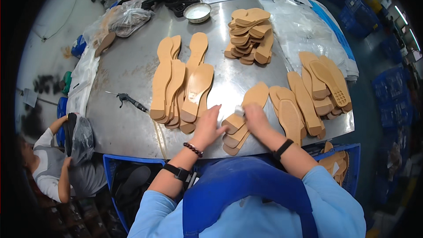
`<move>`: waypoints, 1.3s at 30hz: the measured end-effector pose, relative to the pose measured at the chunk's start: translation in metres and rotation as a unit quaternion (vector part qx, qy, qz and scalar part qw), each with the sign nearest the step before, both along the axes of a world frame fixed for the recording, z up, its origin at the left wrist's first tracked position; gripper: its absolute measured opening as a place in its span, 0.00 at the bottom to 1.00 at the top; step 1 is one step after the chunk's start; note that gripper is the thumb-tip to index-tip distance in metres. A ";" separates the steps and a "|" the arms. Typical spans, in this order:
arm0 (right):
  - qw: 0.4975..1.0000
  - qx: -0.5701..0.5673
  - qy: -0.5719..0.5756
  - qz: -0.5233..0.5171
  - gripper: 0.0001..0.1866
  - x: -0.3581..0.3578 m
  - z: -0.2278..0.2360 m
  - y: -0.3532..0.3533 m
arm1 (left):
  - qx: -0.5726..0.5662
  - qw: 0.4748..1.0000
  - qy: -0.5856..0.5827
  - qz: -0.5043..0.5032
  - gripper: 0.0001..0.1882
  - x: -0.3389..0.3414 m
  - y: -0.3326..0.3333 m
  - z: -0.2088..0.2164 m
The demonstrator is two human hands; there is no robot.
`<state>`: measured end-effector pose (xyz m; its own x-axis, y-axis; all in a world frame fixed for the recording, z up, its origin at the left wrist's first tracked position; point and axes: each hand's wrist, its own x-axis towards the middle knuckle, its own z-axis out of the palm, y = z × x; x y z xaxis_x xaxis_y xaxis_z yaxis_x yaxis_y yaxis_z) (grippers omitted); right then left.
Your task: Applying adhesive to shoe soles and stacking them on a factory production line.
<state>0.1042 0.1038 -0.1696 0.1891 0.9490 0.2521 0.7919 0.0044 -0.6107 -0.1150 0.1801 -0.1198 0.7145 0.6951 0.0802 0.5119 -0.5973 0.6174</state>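
My right hand (259, 121) is closed on a small white wad (239, 110), which rests on the top tan shoe sole (255, 95) of a short fanned stack in front of me. Whether the wad is cloth or paper I cannot tell. At the heel end of that stack, my left hand (209, 125) has its fingers stretched out and its thumb near or against the heel. Just left of it lie overlapping rows of tan soles (199, 83). To the right of my right hand are more soles, one with a ribbed face (289, 119).
A pile of soles (251, 31) and a bowl of white stuff (197, 13) stand at the back of the metal table (132, 53). An air blow gun (128, 100) lies left. Blue crates (132, 158) sit below the front edge. A seated co-worker (61, 158) handles a plastic bag.
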 end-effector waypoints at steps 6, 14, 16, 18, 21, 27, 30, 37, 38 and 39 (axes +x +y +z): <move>0.977 -0.060 -0.126 -0.159 0.14 0.124 -0.006 0.078 | -0.056 0.996 0.023 -0.064 0.44 0.051 -0.015 -0.028; 0.966 -0.081 0.212 -0.126 0.16 0.001 0.049 -0.011 | -0.247 0.919 -0.260 0.163 0.36 -0.008 -0.005 -0.015; 0.991 0.022 0.009 0.132 0.12 -0.029 -0.002 -0.044 | -0.242 0.921 -0.263 0.155 0.35 -0.005 -0.006 -0.015; 0.992 0.041 -0.030 0.114 0.11 -0.023 -0.005 -0.031 | -0.178 0.946 -0.215 0.163 0.34 -0.009 -0.011 -0.026; 0.992 0.072 -0.094 0.037 0.10 0.016 -0.013 0.015 | -0.166 0.940 -0.254 0.155 0.32 0.002 -0.018 -0.021; 0.977 -0.041 -0.009 -0.209 0.12 0.098 0.010 0.059 | -0.044 0.989 -0.120 0.074 0.29 0.018 -0.039 -0.014; 0.963 0.011 0.073 -0.260 0.20 0.084 0.029 0.046 | -0.040 0.995 0.088 -0.024 0.29 0.022 -0.050 -0.019; 0.928 0.064 0.221 -0.292 0.22 0.048 0.036 -0.019 | -0.204 0.979 -0.013 0.015 0.26 0.014 -0.035 -0.029; 0.946 0.023 0.195 -0.259 0.22 0.037 0.032 -0.031 | -0.318 0.937 -0.132 0.057 0.24 0.003 -0.031 -0.033; 0.959 -0.018 0.169 -0.227 0.21 0.025 0.027 -0.044 | -0.507 0.821 -0.241 0.106 0.21 -0.004 -0.028 -0.028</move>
